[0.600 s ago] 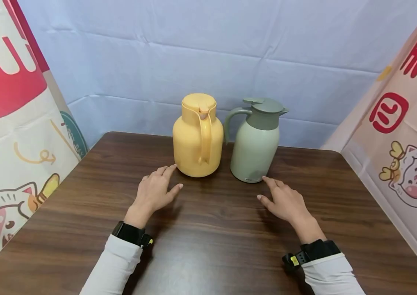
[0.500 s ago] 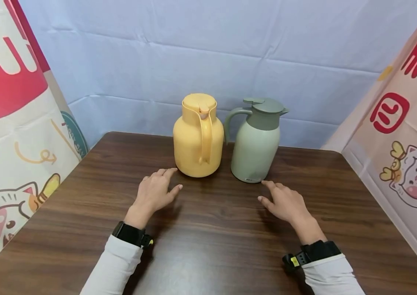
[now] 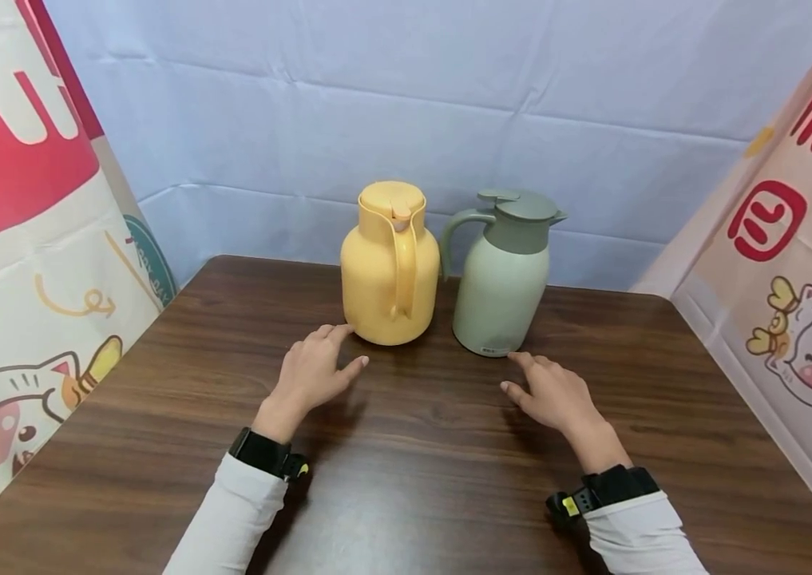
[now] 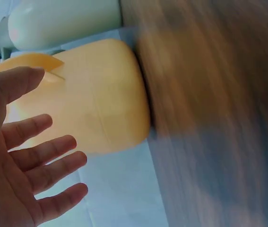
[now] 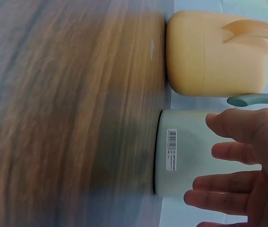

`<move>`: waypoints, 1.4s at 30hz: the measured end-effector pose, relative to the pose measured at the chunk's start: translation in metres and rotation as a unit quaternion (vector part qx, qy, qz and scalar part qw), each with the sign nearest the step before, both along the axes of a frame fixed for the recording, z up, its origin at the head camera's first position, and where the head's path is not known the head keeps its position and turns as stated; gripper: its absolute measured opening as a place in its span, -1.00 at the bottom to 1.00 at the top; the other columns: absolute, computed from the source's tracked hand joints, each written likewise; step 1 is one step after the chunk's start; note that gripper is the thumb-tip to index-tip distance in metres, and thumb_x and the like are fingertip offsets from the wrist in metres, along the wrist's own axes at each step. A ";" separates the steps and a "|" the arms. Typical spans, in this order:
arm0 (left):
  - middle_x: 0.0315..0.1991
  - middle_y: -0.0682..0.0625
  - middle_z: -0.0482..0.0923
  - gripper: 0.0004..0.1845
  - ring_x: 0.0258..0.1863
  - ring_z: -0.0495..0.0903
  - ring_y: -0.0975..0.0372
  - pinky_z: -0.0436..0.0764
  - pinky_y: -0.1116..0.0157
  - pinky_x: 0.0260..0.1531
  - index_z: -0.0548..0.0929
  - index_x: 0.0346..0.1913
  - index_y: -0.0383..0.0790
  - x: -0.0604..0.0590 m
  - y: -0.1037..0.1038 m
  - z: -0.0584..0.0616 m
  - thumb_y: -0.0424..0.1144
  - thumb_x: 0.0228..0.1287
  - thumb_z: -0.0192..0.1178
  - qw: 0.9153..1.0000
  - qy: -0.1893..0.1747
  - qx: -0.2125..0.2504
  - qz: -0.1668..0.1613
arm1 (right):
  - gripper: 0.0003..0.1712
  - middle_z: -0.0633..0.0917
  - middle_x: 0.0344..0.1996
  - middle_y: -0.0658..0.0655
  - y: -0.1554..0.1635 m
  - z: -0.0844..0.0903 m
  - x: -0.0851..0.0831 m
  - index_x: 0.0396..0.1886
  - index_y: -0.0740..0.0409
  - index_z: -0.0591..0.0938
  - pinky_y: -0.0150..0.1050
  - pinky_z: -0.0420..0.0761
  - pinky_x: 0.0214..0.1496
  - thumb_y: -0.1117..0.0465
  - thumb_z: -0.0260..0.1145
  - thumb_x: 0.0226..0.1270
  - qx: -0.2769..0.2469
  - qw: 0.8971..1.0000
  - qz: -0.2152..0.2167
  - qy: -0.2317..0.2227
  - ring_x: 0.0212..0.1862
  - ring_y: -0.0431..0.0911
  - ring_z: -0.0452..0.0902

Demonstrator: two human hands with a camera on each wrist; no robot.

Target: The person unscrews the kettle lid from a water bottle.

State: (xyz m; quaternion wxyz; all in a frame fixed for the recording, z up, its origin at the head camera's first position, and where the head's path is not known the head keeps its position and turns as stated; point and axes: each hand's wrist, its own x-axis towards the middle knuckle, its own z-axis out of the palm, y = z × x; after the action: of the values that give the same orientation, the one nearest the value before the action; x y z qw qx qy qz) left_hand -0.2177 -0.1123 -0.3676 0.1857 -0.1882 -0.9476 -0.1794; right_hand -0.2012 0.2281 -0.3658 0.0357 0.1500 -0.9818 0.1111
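— So, both hands are lying open over the table (image 3: pixel 161 383): the left hand (image 3: pixel 312 374) is hovering by the foot of the yellow jug (image 3: pixel 390 267), the right hand (image 3: pixel 555 393) by the foot of the green jug (image 3: pixel 501 279). Neither is gripping anything.

— And the jugs?

— They're standing upright near the far edge, just beside each other, the green handle (image 3: pixel 457 231) nearly meeting the yellow body.

— What's worrying you?

— They're tall and smooth. If fingers are pushing low on a base, I'd guess a jug is tipping rather than sliding. And moving one sideways risks it knocking its neighbour, since they're sitting so close.
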 end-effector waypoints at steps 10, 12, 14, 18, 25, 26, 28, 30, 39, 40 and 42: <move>0.00 -0.15 0.51 -0.50 -0.02 0.49 0.10 0.50 0.11 -0.16 0.46 0.16 -0.28 -0.013 0.033 0.014 -0.10 0.22 0.20 0.977 0.008 0.199 -0.070 | -0.39 0.50 0.09 0.33 -0.013 -0.003 -0.015 0.26 0.23 0.38 0.16 0.47 -0.16 0.02 0.20 0.30 -0.040 0.999 0.012 -0.009 0.03 0.23 0.45; 0.02 -0.15 0.51 -0.51 -0.01 0.49 0.10 0.50 0.11 -0.14 0.45 0.16 -0.29 -0.015 0.041 0.018 -0.13 0.22 0.20 0.967 0.012 0.241 -0.084 | -0.39 0.50 0.10 0.30 -0.018 -0.002 -0.019 0.27 0.21 0.38 0.15 0.47 -0.15 0.01 0.20 0.31 -0.052 0.998 0.012 -0.012 0.04 0.22 0.45; 0.03 -0.15 0.50 -0.51 0.00 0.49 0.09 0.50 0.11 -0.14 0.44 0.17 -0.30 -0.016 0.050 0.022 -0.17 0.21 0.21 0.957 0.014 0.276 -0.093 | -0.39 0.50 0.10 0.29 -0.022 -0.001 -0.023 0.27 0.22 0.38 0.14 0.48 -0.15 0.01 0.19 0.31 -0.064 0.998 0.015 -0.015 0.03 0.21 0.46; 0.02 -0.15 0.49 -0.49 0.00 0.49 0.08 0.51 0.09 -0.15 0.39 0.18 -0.32 -0.018 0.064 0.027 -0.22 0.20 0.21 0.941 0.005 0.327 -0.091 | -0.38 0.53 0.07 0.29 -0.030 0.001 -0.030 0.28 0.21 0.38 0.10 0.50 -0.19 0.00 0.19 0.31 -0.076 0.997 0.017 -0.019 -0.02 0.19 0.50; -0.06 -0.14 0.52 -0.47 -0.06 0.51 0.13 0.49 0.12 -0.11 0.36 0.18 -0.34 -0.024 0.080 0.031 -0.22 0.18 0.20 0.916 -0.040 0.395 -0.056 | -0.39 0.53 0.07 0.31 -0.039 -0.002 -0.038 0.27 0.20 0.39 0.10 0.50 -0.16 0.00 0.20 0.30 -0.085 0.996 0.011 -0.020 0.00 0.19 0.48; -0.07 -0.13 0.52 -0.47 -0.08 0.51 0.14 0.49 0.14 -0.12 0.36 0.18 -0.33 -0.026 0.082 0.031 -0.22 0.17 0.20 0.914 -0.044 0.400 -0.053 | -0.39 0.52 0.07 0.31 -0.040 -0.003 -0.038 0.27 0.20 0.39 0.11 0.49 -0.15 0.01 0.20 0.30 -0.085 0.996 0.009 -0.022 0.01 0.19 0.48; -0.10 -0.11 0.53 -0.49 -0.13 0.51 0.16 0.48 0.18 -0.16 0.38 0.16 -0.32 -0.029 0.085 0.031 -0.21 0.17 0.20 0.909 -0.048 0.410 -0.047 | -0.39 0.52 0.08 0.30 -0.041 -0.005 -0.040 0.26 0.20 0.39 0.11 0.49 -0.13 0.01 0.21 0.30 -0.085 0.996 0.005 -0.026 0.03 0.19 0.46; -0.17 -0.09 0.55 -0.54 -0.21 0.52 0.17 0.47 0.21 -0.24 0.42 0.11 -0.31 -0.033 0.088 0.030 -0.21 0.17 0.20 0.904 -0.042 0.423 -0.043 | -0.39 0.52 0.09 0.29 -0.042 -0.007 -0.042 0.26 0.21 0.39 0.11 0.48 -0.12 0.02 0.21 0.30 -0.083 0.996 0.003 -0.029 0.04 0.19 0.46; -0.51 -0.04 0.37 -0.82 -0.56 0.36 0.16 0.35 0.27 -0.52 0.45 -0.19 -0.26 -0.047 0.098 0.024 -0.23 0.23 0.13 0.898 -0.009 0.437 -0.047 | -0.40 0.51 0.10 0.26 -0.045 -0.013 -0.048 0.26 0.20 0.39 0.10 0.48 -0.11 0.01 0.20 0.30 -0.072 0.997 0.003 -0.036 0.05 0.18 0.45; -0.51 -0.04 0.36 -0.83 -0.55 0.35 0.16 0.34 0.27 -0.51 0.44 -0.19 -0.25 -0.049 0.098 0.025 -0.24 0.25 0.11 0.900 -0.015 0.434 -0.051 | -0.40 0.51 0.10 0.26 -0.045 -0.013 -0.049 0.26 0.20 0.39 0.10 0.48 -0.11 0.01 0.20 0.30 -0.072 0.997 0.002 -0.036 0.05 0.18 0.45; -0.49 -0.05 0.34 -0.87 -0.52 0.34 0.16 0.33 0.27 -0.48 0.41 -0.21 -0.25 -0.050 0.098 0.026 -0.28 0.27 0.07 0.899 -0.028 0.433 -0.060 | -0.40 0.51 0.10 0.26 -0.046 -0.012 -0.050 0.26 0.20 0.39 0.10 0.48 -0.10 0.02 0.20 0.30 -0.070 0.997 0.003 -0.035 0.05 0.17 0.46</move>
State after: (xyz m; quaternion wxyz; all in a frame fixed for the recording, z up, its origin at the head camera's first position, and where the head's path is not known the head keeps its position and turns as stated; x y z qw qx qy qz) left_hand -0.2677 -0.0140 -0.3419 0.2107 -0.1409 -0.7683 -0.5878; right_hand -0.2508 0.1824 -0.3783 0.0118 0.1465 -0.9717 0.1852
